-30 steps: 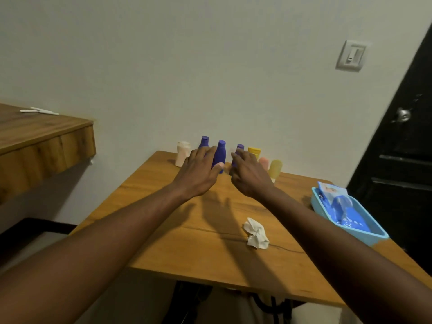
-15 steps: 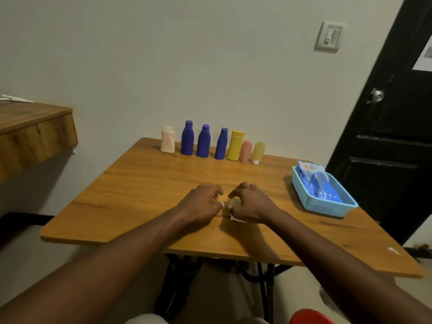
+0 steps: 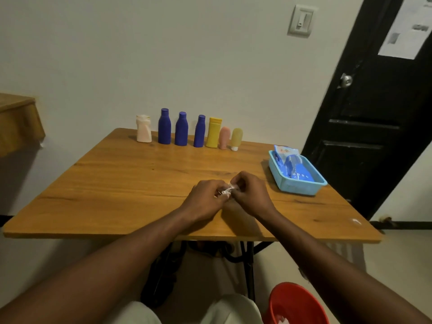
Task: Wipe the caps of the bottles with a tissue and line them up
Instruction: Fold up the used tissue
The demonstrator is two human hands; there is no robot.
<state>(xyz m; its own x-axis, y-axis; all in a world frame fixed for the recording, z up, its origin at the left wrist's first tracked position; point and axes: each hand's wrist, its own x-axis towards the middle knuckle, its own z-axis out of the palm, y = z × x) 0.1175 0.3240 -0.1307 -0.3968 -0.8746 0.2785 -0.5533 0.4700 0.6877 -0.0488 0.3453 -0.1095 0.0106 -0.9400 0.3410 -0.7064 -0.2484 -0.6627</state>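
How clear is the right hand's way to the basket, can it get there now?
Probably yes. The basket sits just right of the right hand, only bare table between. That hand and the left hand both pinch the tissue, so it would carry that along or let go first.

Three blue bottles (image 3: pixel 181 129), yellow bottle (image 3: pixel 213 133)
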